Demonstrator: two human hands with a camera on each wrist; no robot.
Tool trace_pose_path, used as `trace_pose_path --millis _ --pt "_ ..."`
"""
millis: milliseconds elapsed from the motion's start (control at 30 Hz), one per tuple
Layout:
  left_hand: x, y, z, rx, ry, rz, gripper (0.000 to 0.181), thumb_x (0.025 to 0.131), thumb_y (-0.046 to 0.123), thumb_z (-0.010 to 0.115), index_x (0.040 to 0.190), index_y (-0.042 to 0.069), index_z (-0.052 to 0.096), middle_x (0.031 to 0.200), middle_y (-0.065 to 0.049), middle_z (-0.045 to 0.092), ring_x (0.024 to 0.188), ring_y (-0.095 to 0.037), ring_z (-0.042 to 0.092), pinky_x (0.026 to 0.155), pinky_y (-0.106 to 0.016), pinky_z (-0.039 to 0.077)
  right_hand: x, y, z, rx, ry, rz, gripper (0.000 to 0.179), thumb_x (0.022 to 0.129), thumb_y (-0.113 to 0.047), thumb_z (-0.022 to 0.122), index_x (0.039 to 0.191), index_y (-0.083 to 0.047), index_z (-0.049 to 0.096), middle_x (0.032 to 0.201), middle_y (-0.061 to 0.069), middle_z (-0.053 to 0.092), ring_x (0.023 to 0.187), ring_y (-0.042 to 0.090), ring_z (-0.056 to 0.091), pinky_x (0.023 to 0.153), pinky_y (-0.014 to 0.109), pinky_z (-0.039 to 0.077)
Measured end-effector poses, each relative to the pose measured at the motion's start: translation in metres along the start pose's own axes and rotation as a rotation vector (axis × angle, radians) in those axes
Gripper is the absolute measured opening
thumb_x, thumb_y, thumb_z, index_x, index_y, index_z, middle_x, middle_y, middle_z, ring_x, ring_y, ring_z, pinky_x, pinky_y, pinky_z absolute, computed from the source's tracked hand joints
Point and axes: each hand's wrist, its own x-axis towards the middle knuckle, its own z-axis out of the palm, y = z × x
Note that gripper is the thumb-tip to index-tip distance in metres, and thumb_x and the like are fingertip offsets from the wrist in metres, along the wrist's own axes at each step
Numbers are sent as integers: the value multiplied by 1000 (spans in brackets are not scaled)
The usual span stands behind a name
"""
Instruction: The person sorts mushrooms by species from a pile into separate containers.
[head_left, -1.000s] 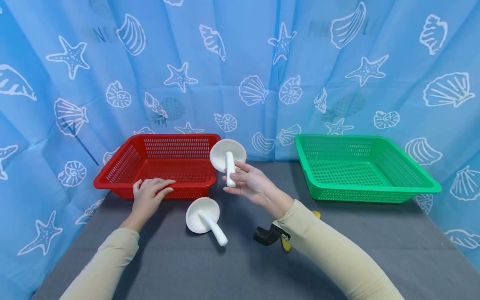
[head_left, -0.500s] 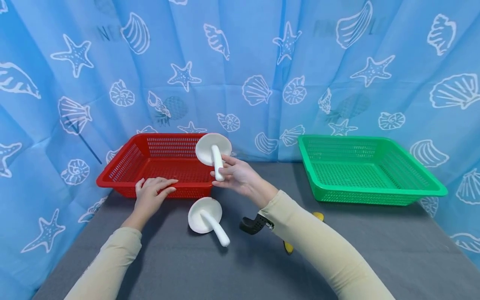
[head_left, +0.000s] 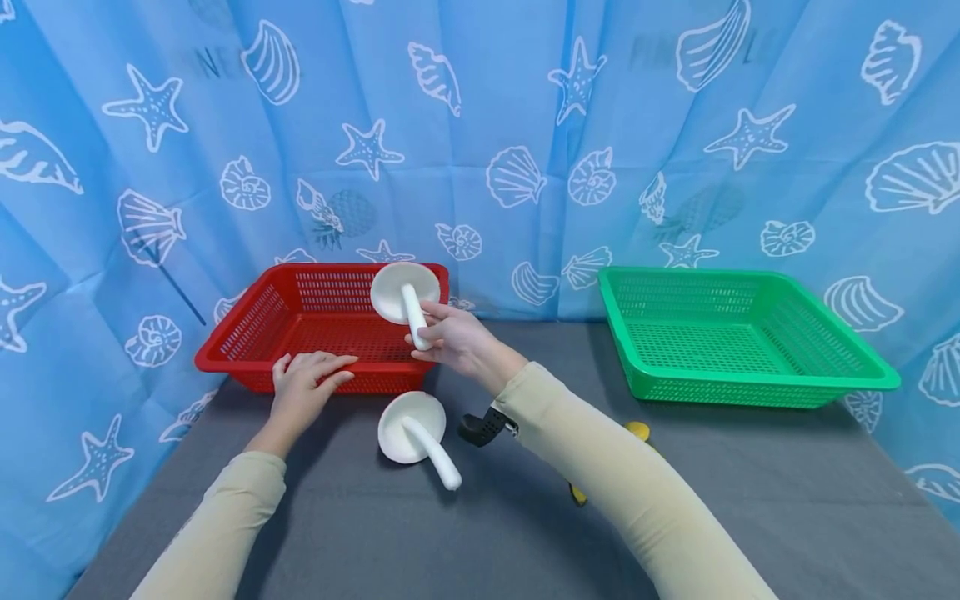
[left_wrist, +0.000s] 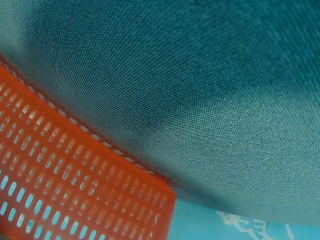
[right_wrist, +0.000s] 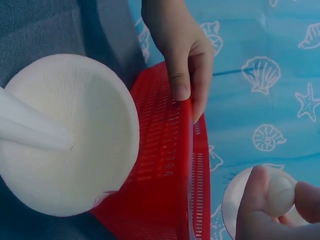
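Observation:
My right hand [head_left: 472,346] pinches the stem of a white mushroom [head_left: 387,293] with a wide round cap. That mushroom is in the air at the right part of the red basket [head_left: 397,367], its cap's underside toward me. The right wrist view also has its stem end [right_wrist: 281,196] between my fingers and thumb. My left hand [head_left: 300,398] grips the basket's front rim, thumb outside and fingers over the edge. Just in front of the basket, a second white mushroom [head_left: 397,442] lies on the grey cloth, gills up, its stem pointing toward me.
A green basket [head_left: 757,379] stands at the right on the grey cloth [head_left: 510,517]. Under my right sleeve a yellow thing [head_left: 637,430] is mostly hidden. A blue curtain [head_left: 480,125] hangs behind, and a black wrist mount [head_left: 480,427] sticks out from my right cuff.
My right hand has moved left with the mushroom, from the red basket's right corner to over its right part. My left hand has stayed at the rim.

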Motion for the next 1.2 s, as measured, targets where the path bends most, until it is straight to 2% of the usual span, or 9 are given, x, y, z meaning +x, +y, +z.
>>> trace_pose_path --millis 167,333,500,600,700,833,933,1033,1200 --pt "0 0 0 4 8 1 32 86 14 74 117 10 71 102 -12 67 105 -33 52 103 -66 11 5 3 6 -58 27 -12 53 96 5 52 146 -11 44 136 13 51 113 33 57 96 43 47" --pt "0 0 2 6 16 14 32 85 14 75 116 10 72 101 -12 67 105 -33 53 103 -66 12 10 5 8 -69 60 -16 51 95 3 56 143 -12 49 131 12 54 116 35 56 90 38 51" --pt "0 1 3 -1 16 23 32 85 15 74 117 10 71 102 -12 67 105 -34 53 103 -66 12 16 8 6 -75 79 -14 50 95 3 57 143 -11 49 131 12 56 111 33 59 78 30 53" --pt "0 1 3 -7 7 16 32 86 15 74 117 10 71 103 -12 67 105 -33 53 103 -66 12 20 10 5 -92 78 -24 52 95 -1 59 145 -11 46 134 12 56 115 32 59 71 25 54" --pt "0 2 3 -6 -3 6 33 86 15 74 118 10 70 104 -13 67 106 -34 53 103 -66 12 25 11 3 -117 60 -33 55 96 -4 59 148 -10 41 137 13 54 117 31 57 75 25 55" --pt "2 1 2 -1 -5 6 33 86 16 74 118 9 71 104 -14 67 105 -34 53 103 -66 13 30 11 0 -191 6 -36 59 98 -7 58 151 -10 34 144 14 47 121 31 55 89 36 52" --pt "2 1 1 -4 5 8 32 85 15 74 117 9 71 103 -14 67 105 -34 53 103 -66 13 30 9 -1 -253 -43 -41 61 99 -12 56 153 -8 27 149 15 40 123 32 54 95 41 49" --pt "2 0 0 -1 13 8 32 85 14 74 117 9 71 103 -14 67 104 -34 53 103 -66 13 25 6 -1 -272 -40 -59 61 101 -16 54 153 -6 26 148 17 41 120 32 57 96 40 48" --pt "0 -1 1 5 9 10 32 86 14 73 117 8 71 102 -14 67 104 -34 53 102 -67 13 8 3 -6 -229 25 -87 53 100 -18 55 148 -4 36 137 18 52 110 30 64 94 38 50"
